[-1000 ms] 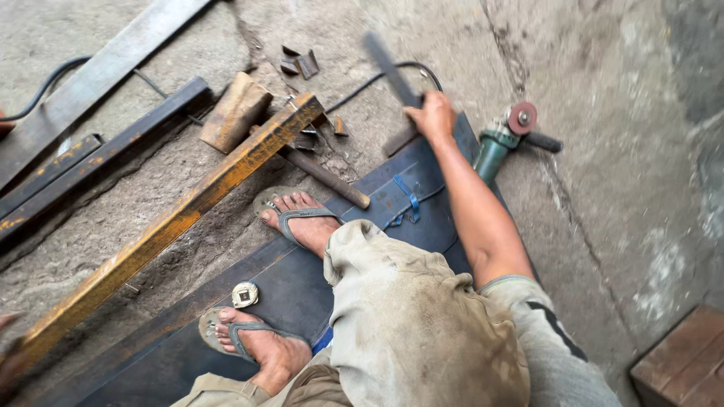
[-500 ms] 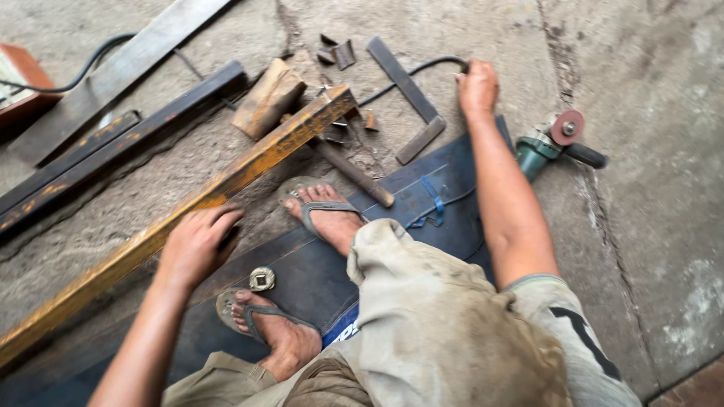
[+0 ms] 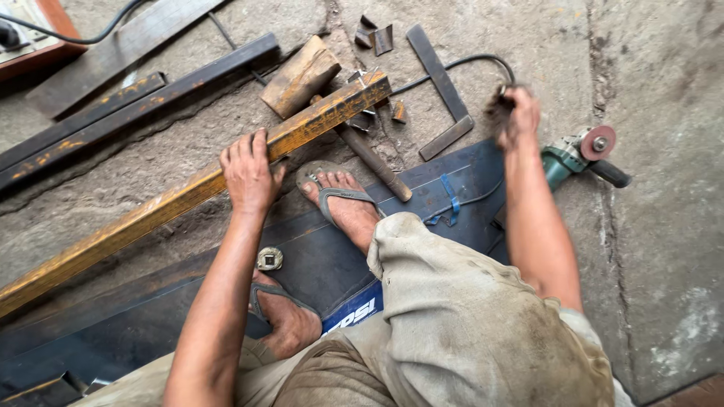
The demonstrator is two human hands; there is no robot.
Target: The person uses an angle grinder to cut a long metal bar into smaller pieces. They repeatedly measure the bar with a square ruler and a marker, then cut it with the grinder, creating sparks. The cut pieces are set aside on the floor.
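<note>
My left hand [image 3: 247, 172] lies on the rusty square tube [image 3: 181, 197], fingers wrapped over its top edge on the floor; my right hand [image 3: 516, 114] is closed around the black cable [image 3: 445, 69] beside the grinder [image 3: 581, 154].

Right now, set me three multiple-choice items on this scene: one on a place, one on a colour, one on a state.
1. Where does the angle grinder lie?
A. Beside the right hand
B. Under the left hand
C. On the wooden block

2. What colour is the long square tube?
A. Shiny silver
B. Rusty yellow-brown
C. Bright blue

3. What is the left hand doing?
A. Hanging free in the air
B. Gripping the hammer
C. Pressing down on the tube

Answers:
1 A: the grinder rests on the concrete just right of that hand.
2 B: the tube's surface is yellow with brown rust.
3 C: palm and fingers lie over the tube's top.
</note>
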